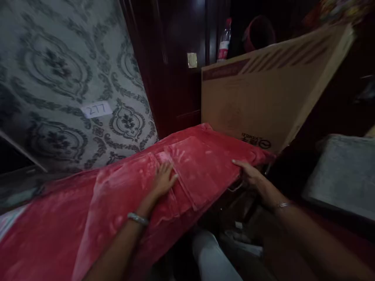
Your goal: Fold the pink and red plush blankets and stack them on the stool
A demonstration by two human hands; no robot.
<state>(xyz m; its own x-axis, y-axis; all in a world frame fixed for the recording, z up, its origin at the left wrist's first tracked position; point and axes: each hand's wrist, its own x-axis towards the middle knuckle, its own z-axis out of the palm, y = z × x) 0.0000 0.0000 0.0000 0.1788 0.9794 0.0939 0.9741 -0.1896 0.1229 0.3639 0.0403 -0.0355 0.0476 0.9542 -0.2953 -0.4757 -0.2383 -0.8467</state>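
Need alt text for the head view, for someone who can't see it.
The left hand rests palm-down on layered red fabric, while the right hand touches its edge. Beyond are a large cardboard box and an upright, red-capped bottle.

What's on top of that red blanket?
The left hand rests on the folded red plush blanket; the right hand is at its edge. Anything between the layers is covered.

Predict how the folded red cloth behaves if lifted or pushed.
The folded red cloth would probably sag, given its soft creases. Pushing with the left hand might ruck or shift its overlapping layers. It seems unlikely to roll, since it lies flat.
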